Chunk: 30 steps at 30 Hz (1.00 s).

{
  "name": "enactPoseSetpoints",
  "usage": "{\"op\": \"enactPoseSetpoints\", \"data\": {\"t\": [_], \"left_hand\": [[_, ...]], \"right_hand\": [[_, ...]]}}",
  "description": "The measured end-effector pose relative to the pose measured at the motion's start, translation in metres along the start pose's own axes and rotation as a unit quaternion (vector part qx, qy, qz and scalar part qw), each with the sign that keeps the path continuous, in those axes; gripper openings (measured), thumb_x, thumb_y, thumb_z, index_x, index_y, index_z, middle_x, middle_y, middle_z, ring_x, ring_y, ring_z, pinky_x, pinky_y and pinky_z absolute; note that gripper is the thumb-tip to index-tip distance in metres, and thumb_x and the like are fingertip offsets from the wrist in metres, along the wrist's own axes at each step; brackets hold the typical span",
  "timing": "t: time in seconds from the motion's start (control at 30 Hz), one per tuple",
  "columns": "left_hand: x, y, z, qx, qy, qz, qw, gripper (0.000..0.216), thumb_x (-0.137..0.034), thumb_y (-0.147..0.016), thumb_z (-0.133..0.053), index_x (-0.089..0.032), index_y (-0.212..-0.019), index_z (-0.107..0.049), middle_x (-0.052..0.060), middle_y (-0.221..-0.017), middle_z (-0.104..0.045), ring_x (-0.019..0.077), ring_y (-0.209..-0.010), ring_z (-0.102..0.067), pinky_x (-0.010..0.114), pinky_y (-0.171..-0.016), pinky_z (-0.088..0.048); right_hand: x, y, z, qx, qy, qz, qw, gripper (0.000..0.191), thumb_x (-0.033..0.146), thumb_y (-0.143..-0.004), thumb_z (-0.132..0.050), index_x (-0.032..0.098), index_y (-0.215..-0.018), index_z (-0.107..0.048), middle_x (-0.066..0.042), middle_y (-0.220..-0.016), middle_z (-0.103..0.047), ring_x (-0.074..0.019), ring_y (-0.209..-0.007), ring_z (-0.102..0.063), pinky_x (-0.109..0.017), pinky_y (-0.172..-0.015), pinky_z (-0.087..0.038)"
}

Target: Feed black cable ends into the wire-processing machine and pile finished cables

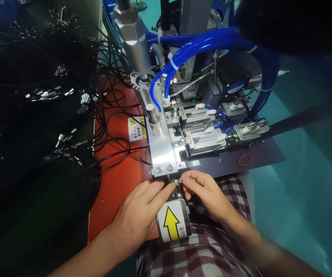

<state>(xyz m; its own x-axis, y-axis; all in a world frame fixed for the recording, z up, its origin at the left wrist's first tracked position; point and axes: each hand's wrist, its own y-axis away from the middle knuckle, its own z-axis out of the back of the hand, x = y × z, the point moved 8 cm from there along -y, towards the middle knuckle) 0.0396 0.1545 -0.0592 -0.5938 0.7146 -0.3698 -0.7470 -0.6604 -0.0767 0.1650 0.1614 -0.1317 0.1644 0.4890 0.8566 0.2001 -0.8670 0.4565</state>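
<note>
2 hands [141, 207] [206, 189] at coloured wires [179, 182], left half-curled, right in a pinch

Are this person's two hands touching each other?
Apart. The head view shows a small gap between the left hand and the right hand, with thin coloured wires visible in it.

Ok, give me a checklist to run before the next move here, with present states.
1. Right hand at the coloured wires: ok, thumb and fingertips are on them.
2. Left hand close by: ok, index fingertip beside the wires.
3. Both hands clear of blue tubes: ok, tubes arch farther away.
4. Black cables untangled: not ok, they lie jumbled at left.
5. Wire ends' condition: cannot tell, too small.
</note>
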Motion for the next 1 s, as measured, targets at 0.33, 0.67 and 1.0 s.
{"op": "enactPoseSetpoints", "data": {"t": [0.33, 0.67, 1.0], "left_hand": [[-0.001, 0.000, 0.002, -0.025, -0.018, 0.002, 1.000, 0.043, -0.004, -0.091, -0.030, -0.015, -0.128, -0.048, 0.009, -0.098, -0.059, 0.0196, -0.082, -0.051, 0.030, -0.068, -0.048], [0.001, 0.004, 0.001, -0.032, -0.013, 0.004, 0.999, 0.044, -0.003, -0.091, -0.030, -0.015, -0.130, -0.048, 0.008, -0.102, -0.058, 0.0188, -0.084, -0.050, 0.029, -0.072, -0.046], [0.000, 0.003, 0.003, -0.044, -0.016, 0.002, 0.999, 0.044, -0.003, -0.090, -0.030, -0.015, -0.128, -0.051, 0.008, -0.099, -0.060, 0.0186, -0.082, -0.050, 0.029, -0.070, -0.047]], "right_hand": [[0.005, 0.000, -0.002, -0.019, 0.026, 0.004, 0.999, 0.027, 0.043, -0.081, -0.061, 0.018, -0.073, -0.055, 0.005, -0.055, -0.050, -0.0112, -0.051, -0.047, -0.025, -0.051, -0.035], [0.014, 0.005, -0.002, -0.009, 0.087, 0.029, 0.996, 0.021, 0.035, -0.086, -0.058, 0.018, -0.075, -0.055, 0.005, -0.056, -0.050, -0.0112, -0.052, -0.048, -0.024, -0.053, -0.037], [0.016, 0.003, -0.005, 0.024, 0.107, 0.025, 0.994, 0.022, 0.038, -0.089, -0.054, 0.019, -0.078, -0.054, 0.004, -0.058, -0.051, -0.0128, -0.057, -0.051, -0.026, -0.057, -0.039]]}}
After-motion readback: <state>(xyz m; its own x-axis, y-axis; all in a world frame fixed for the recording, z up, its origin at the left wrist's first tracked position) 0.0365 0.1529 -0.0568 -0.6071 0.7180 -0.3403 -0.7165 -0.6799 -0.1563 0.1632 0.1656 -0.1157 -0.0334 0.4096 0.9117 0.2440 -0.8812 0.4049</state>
